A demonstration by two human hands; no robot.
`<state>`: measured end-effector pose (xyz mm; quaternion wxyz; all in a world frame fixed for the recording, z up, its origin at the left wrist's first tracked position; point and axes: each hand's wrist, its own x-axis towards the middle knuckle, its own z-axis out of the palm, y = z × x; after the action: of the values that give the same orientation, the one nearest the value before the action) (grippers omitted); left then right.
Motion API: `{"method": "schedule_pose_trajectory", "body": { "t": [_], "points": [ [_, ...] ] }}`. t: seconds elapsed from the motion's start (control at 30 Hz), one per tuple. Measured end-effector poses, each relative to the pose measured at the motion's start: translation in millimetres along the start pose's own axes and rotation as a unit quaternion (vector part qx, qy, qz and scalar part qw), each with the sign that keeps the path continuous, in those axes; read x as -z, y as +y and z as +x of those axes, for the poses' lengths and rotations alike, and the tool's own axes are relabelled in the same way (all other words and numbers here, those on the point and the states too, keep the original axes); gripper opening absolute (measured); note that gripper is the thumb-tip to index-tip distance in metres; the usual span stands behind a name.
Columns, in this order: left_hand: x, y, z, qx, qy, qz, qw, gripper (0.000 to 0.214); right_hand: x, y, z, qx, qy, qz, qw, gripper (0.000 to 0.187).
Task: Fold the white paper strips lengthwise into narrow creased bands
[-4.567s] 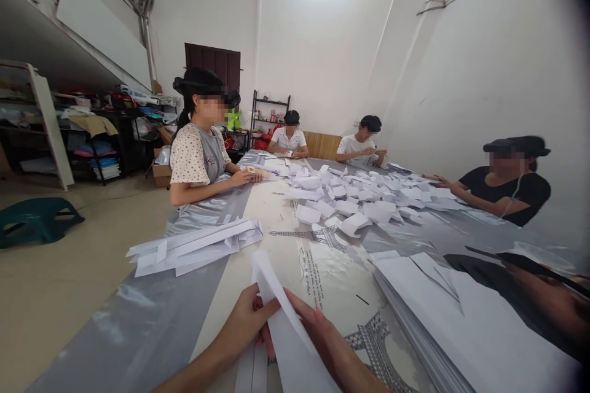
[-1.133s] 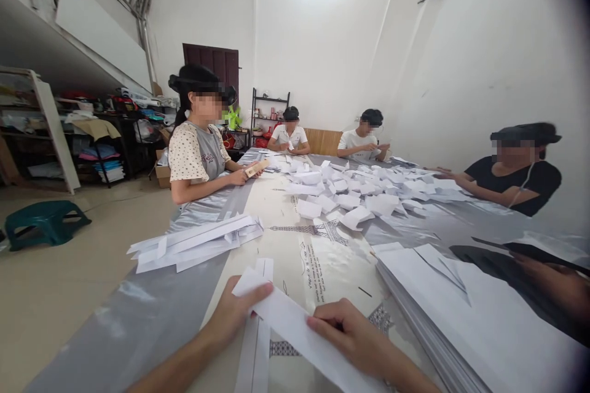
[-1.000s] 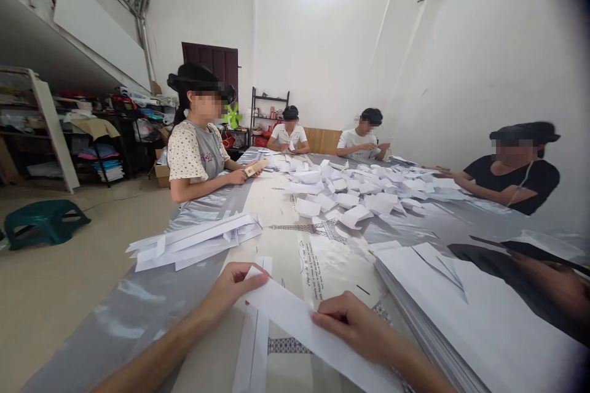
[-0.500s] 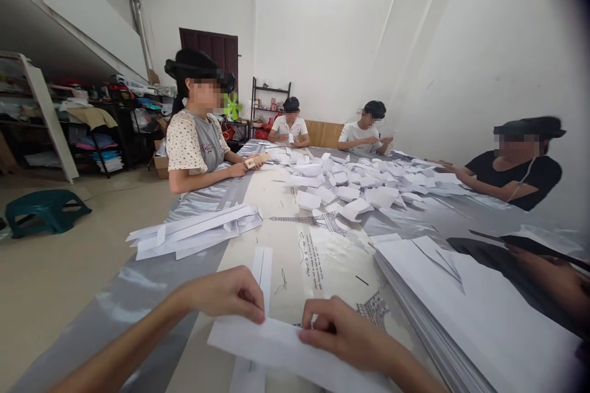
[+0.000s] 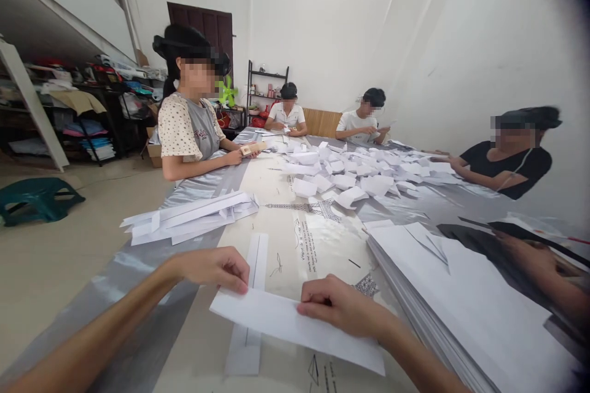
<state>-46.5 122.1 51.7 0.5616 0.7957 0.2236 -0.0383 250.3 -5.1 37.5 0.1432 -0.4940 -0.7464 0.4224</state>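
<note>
A long white paper strip point(image 5: 295, 322) is held crosswise above the table in a two-handed pinch. My left hand point(image 5: 219, 267) is closed on its upper edge near the left end. My right hand point(image 5: 334, 307) pinches the same edge around the middle, thumb in front. Beneath it lies another folded paper strip point(image 5: 246, 344), running away from me, its middle covered by the held one. Farther left rests a pile of folded paper strips point(image 5: 193, 218).
A thick stack of white paper point(image 5: 461, 295) stands at right, beside a co-worker's hand point(image 5: 539, 264) with a dark tool. Many small folded papers point(image 5: 345, 175) heap mid-table. Several people sit around the table; one at left holds a light wooden piece point(image 5: 253, 148). A green stool point(image 5: 39, 199) stands left.
My left hand has shifted slightly left and up along the strip's edge, the right hand a little up. More of the strip's right end shows. The whole view has tilted slightly down.
</note>
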Motion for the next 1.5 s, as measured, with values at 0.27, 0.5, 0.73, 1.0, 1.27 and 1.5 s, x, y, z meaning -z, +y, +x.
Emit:
{"method": "schedule_pose_trajectory", "body": {
  "t": [0.27, 0.5, 0.73, 1.0, 1.27, 1.5],
  "points": [
    [18.4, -17.4, -9.7, -0.009, 0.065, 0.052, 0.996, 0.036, 4.5, 13.4, 2.7, 0.001, 0.046, -0.073, 0.996, 0.048],
    [18.4, -14.2, -5.6, -0.022, 0.049, 0.055, 0.997, 0.038, 5.9, 9.6, -1.1, 0.011, 0.052, -0.112, 0.992, 0.05],
    [17.2, -11.4, -7.0, -0.027, 0.056, 0.059, 0.996, 0.04, 7.5, 22.2, 0.9, 0.004, 0.055, -0.117, 0.992, 0.048],
    [29.1, -5.8, -25.7, -0.005, 0.066, 0.087, 0.994, 0.035, 7.5, 25.4, 6.1, 0.017, 0.075, -0.099, 0.992, 0.042],
    [29.5, -4.5, -24.7, 0.004, 0.061, 0.067, 0.996, 0.031, 3.6, 15.7, -1.2, -0.011, 0.079, -0.145, 0.986, 0.041],
    [18.1, 9.2, -25.2, 0.013, 0.056, 0.061, 0.996, 0.027, 1.5, 4.5, -3.8, 0.023, 0.017, -0.064, 0.998, 0.021]
  ]
}}
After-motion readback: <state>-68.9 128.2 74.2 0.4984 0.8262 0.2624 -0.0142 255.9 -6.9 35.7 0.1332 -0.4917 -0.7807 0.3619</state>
